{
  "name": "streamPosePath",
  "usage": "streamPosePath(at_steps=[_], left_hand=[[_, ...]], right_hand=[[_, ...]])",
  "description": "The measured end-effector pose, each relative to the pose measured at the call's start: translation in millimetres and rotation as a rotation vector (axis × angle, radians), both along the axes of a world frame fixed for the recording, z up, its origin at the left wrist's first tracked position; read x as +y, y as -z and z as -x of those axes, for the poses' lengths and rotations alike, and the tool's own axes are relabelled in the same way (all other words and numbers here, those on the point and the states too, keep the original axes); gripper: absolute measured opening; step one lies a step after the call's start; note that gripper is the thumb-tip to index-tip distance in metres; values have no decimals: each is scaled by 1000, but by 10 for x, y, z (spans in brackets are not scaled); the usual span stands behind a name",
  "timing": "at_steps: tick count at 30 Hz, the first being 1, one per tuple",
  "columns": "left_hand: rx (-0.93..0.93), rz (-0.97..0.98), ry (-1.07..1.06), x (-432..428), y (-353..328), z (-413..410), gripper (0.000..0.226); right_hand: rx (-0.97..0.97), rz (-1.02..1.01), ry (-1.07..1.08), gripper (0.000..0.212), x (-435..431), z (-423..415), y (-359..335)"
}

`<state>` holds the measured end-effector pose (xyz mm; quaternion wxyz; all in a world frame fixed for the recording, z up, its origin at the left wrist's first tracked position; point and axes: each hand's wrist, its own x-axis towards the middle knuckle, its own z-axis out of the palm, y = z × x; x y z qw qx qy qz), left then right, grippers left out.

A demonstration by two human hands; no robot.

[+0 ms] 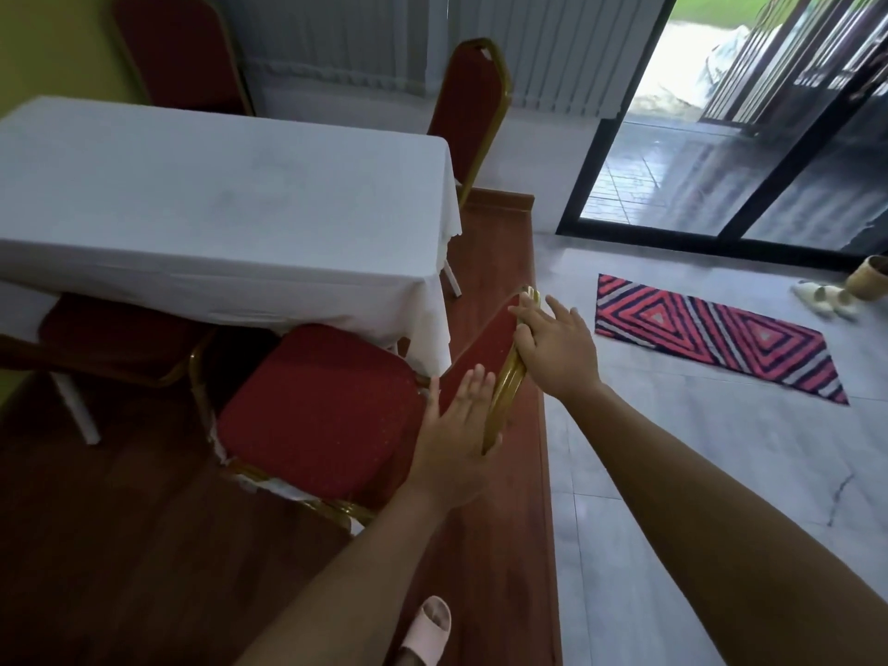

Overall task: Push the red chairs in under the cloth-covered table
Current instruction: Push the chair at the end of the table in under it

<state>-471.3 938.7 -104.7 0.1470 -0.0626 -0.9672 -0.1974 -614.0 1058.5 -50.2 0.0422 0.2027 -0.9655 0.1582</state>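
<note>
A red chair (pixel 317 415) with a gold frame stands at the near right corner of the white-clothed table (pixel 216 199), its seat partly under the cloth edge. My left hand (pixel 456 435) holds the lower side of its backrest, fingers spread over the red padding. My right hand (pixel 552 348) grips the gold top rail of the same backrest. A second red chair (pixel 115 334) sits tucked under the table's near left side. Two more red chairs stand at the far side: one (pixel 178 50) behind the table, one (pixel 473 108) at the far right corner.
The table and chairs stand on a raised wooden platform (pixel 499 521) whose edge runs just right of my chair. Grey tiles lie beyond, with a striped red rug (pixel 716 336), pale slippers (pixel 824 300) and a glass sliding door (pixel 769 137). My sandalled foot (pixel 427 627) is below.
</note>
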Motion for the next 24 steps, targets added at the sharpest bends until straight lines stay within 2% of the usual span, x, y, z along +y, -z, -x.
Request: streamPosePath(at_steps=[5, 10, 14, 18, 21, 24], left_hand=[[-3, 29, 59, -136, -40, -169, 71], [-39, 78, 63, -380, -91, -327, 72], [-20, 116, 15, -682, -110, -503, 74], [-46, 168, -25, -1001, -96, -644, 79], [-87, 206, -98, -1239, -100, -712, 81], [-124, 244, -99, -1419, -133, -744, 80]], right_hand=[[-11, 47, 75, 51, -28, -247, 68], [-76, 96, 48, 53, -132, -417, 4], [-56, 91, -44, 50, -329, -532, -40], [-63, 35, -187, 58, -493, -502, -31], [-146, 100, -266, 47, -646, -451, -16], [-68, 125, -273, 41, -777, -497, -1]])
